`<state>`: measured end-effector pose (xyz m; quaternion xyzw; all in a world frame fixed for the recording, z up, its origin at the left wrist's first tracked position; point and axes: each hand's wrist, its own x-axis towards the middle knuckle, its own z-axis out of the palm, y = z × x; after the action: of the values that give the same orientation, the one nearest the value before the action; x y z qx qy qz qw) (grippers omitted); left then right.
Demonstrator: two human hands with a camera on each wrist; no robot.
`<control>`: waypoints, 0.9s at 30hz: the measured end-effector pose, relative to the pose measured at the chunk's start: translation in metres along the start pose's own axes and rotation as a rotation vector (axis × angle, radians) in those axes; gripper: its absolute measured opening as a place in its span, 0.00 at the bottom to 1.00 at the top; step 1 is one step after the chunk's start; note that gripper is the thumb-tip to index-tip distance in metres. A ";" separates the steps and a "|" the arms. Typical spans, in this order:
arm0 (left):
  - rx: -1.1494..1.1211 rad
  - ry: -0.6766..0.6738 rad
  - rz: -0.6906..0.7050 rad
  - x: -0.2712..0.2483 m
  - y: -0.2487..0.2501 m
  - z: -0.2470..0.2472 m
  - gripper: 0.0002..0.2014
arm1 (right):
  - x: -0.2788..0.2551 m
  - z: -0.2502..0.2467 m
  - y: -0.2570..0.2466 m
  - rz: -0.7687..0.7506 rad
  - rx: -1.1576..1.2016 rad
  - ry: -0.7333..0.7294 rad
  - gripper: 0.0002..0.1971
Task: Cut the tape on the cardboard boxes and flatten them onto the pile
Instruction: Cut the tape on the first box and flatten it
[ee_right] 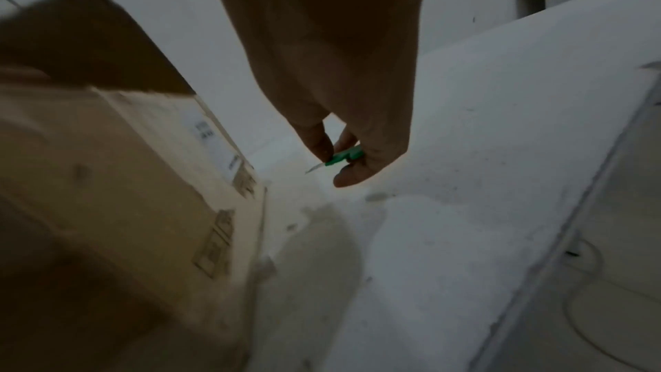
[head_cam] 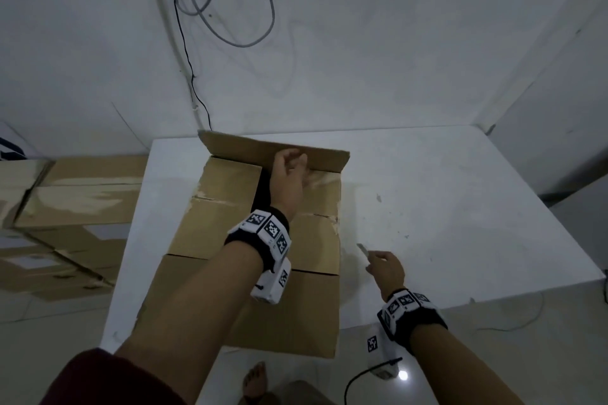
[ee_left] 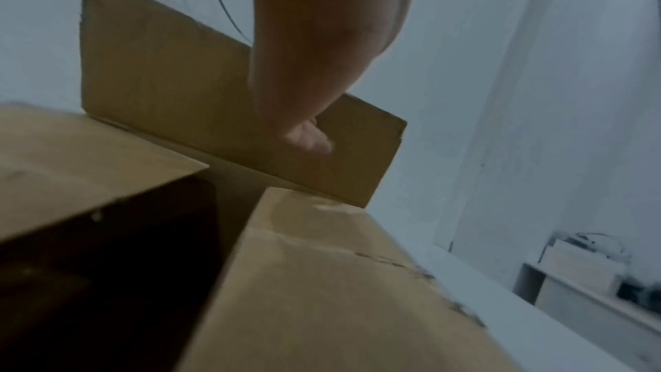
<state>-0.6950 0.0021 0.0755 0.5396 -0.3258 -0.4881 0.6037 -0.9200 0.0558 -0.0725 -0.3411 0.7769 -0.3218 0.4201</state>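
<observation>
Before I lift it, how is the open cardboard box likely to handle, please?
Probably light: the cardboard box gapes dark, seemingly empty, in the left wrist view. Its raised far flap, by the left hand, looks unsecured, so flaps will likely swing.

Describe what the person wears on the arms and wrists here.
The left hand and right hand are ungloved. Each wrist has a black strap ringed with white tiles bearing black-and-white square markers, and a white camera box with another marker. A black cable leaves the right box. A dark red sleeve covers the left upper arm; the right forearm shows none.
</observation>
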 end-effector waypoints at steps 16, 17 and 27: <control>1.568 -0.264 -0.047 0.096 0.012 -0.109 0.54 | -0.003 0.036 -0.135 -0.539 -0.088 -0.086 0.21; 1.589 -0.281 -0.086 0.098 0.011 -0.110 0.57 | -0.008 0.044 -0.157 -0.566 -0.144 -0.149 0.26; 1.685 -0.273 -0.080 0.099 -0.009 -0.113 0.56 | -0.025 0.111 -0.210 -0.346 -1.020 -0.338 0.68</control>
<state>-0.5628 -0.0525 0.0309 0.7561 -0.6304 -0.1645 -0.0614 -0.7585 -0.0660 0.0548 -0.6701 0.6889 0.0893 0.2617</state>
